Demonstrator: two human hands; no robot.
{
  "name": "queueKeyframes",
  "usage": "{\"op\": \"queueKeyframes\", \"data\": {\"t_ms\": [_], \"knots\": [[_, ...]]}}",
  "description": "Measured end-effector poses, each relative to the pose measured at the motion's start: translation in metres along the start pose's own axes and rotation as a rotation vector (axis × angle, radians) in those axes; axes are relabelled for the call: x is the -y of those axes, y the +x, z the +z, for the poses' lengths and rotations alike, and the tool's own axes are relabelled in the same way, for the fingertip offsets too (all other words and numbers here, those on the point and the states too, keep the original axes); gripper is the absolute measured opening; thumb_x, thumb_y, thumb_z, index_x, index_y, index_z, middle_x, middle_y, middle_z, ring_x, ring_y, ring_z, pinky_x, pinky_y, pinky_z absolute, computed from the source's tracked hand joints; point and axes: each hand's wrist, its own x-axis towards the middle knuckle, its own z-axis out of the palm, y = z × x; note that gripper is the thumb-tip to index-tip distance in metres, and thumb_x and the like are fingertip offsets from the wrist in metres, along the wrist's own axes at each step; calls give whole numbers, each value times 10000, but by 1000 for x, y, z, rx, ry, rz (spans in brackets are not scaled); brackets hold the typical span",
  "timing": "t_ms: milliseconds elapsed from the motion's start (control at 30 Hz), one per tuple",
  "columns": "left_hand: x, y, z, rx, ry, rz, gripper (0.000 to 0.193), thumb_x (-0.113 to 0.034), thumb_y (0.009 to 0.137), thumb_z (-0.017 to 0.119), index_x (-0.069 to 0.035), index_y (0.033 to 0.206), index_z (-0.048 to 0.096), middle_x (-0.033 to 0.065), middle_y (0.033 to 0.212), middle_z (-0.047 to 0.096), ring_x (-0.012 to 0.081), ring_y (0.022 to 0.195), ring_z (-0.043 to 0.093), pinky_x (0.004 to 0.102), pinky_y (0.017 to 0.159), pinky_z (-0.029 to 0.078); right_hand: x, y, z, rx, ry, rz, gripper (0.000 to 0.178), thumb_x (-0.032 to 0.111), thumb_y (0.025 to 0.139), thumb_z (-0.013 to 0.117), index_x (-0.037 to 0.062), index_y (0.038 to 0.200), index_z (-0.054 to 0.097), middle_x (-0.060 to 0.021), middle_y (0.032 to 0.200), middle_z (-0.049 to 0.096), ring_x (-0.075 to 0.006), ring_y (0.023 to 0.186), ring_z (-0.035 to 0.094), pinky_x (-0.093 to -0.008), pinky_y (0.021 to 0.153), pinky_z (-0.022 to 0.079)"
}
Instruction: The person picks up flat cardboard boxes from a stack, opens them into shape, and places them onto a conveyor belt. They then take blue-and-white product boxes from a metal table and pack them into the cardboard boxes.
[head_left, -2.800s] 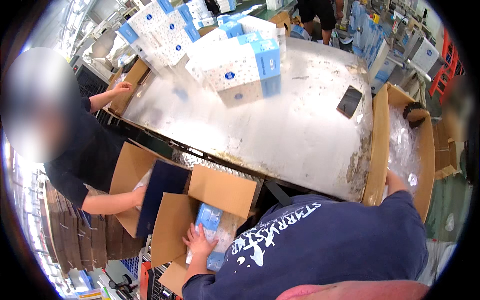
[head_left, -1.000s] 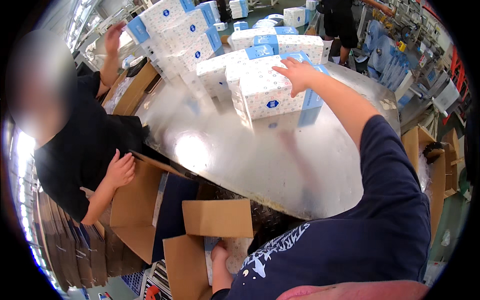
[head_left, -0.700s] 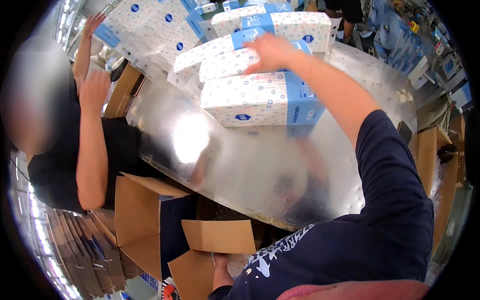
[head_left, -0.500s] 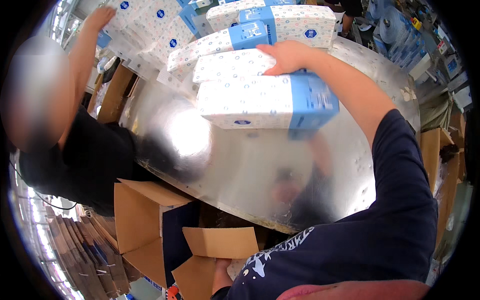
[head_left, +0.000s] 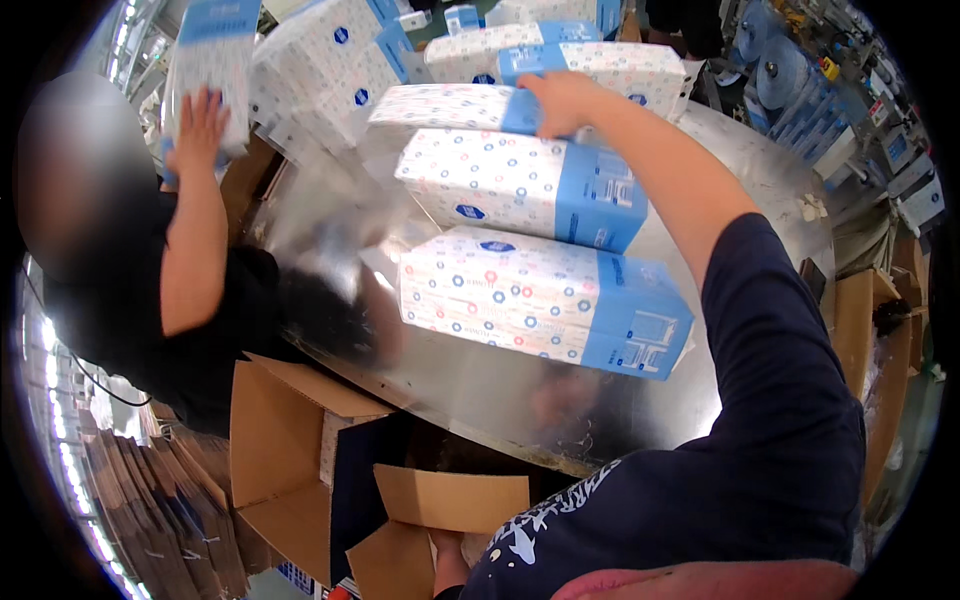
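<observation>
Across the bare metal table [head_left: 480, 400] I have three long white-and-blue packs in a loose row, with an open cardboard carton [head_left: 450, 497] below its near edge. The front pack [head_left: 545, 300] lies askew, closest to me; the middle pack [head_left: 520, 185] is just behind it and the rear pack [head_left: 448, 105] sits beyond that. I judge each one light for its bulk, soft enough to dent under a hard squeeze, and slick where the printed film shines, so I would expect it to slide easily on the metal. I'd take hold across the width near the blue end, with the palm on top and even pressure on both long sides. The right hand [head_left: 565, 105] lies over the rear pack's blue end, thumb apart from bent fingers; I can't tell whether it grips. The left hand [head_left: 448, 550] is down in the carton, its fingers hidden from me. Half a second ago the front and middle packs were pressed together with the right hand on the middle one; now a gap separates them.
</observation>
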Motion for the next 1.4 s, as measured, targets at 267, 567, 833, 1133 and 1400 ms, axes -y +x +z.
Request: {"op": "queueKeyframes", "data": {"t_ms": [267, 567, 833, 1133, 1400], "knots": [[-176, -26, -112, -218, 486, 108, 246, -235, 785, 650, 5, 732, 659, 160, 680, 622, 258, 617, 625, 368, 597, 493, -24, -147, -24, 196, -129, 42, 914, 460, 624, 709, 171, 1406, 335, -231, 1212, 508, -367, 1040, 567, -411, 860, 472], [-359, 88, -22, 157, -513, 178, 355, -213, 938, 512, 20, 1206, 506, 158, 1160, 589, 258, 1049, 562, 365, 880, 433, 26, -154, 4, 136, 243, 26, 863, 433, 682, 676, 216, 1430, 302, -251, 1296, 385, -380, 1116, 503, -399, 913, 447], [-440, -23, -32, 457, -320, 680, 696, -147, 888, 565, -23, 1452, 176, 142, 1535, 22, 269, 1313, 354, 340, 1020, 367, -57, -354, 1, 197, 447, -13, 779, 522, 812, 575, 100, 1413, 318, -242, 1179, 546, -388, 1057, 539, -422, 863, 461], [-396, -5, 1, 657, -745, 152, 800, -179, 741, 713, 0, 1387, 277, 120, 1335, 448, 227, 1211, 456, 354, 990, 391, -55, -364, 129, 340, 1797, 110, 792, 662, 897, 307, 102, 1454, 244, -112, 1363, 458, -229, 1171, 486, -365, 956, 412], [-425, -130, -205, 149, -606, 661, 806, -214, 655, 822, 20, 1302, 402, 113, 1207, 558, 225, 1101, 546, 382, 928, 451, 78, -353, -31, 204, 1662, -316, 525, 213, 903, 548, 11, 1356, 377, -122, 1282, 519, -197, 1165, 481, -365, 979, 398]]}}
